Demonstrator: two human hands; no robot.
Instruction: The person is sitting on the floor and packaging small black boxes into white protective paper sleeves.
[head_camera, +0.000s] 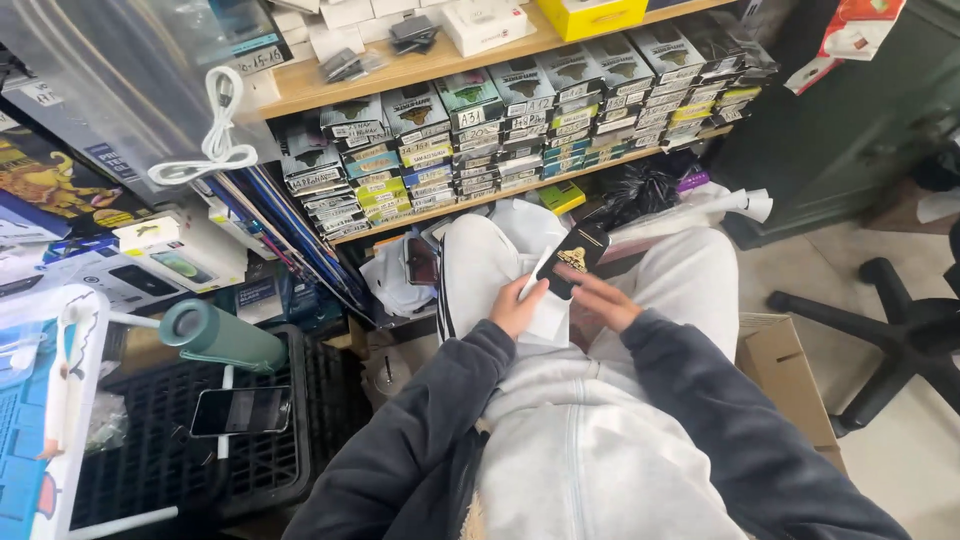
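A small flat black box with a gold emblem (575, 256) is held above my lap. My left hand (517, 308) grips its lower left edge, together with a white sheet or sleeve (549, 318) hanging under it. My right hand (603, 299) rests against the box's lower right side, fingers stretched along it. Both arms are in dark grey sleeves, and I sit in pale grey trousers. A dark phone (421, 260) lies on white packaging just beyond my left knee.
Wooden shelves hold several rows of stacked small boxes (520, 120). A black crate (250, 450) at left carries a phone (240, 410) and a teal cylinder (220, 335). A cardboard box (785, 375) and an office chair base (890, 330) stand at right.
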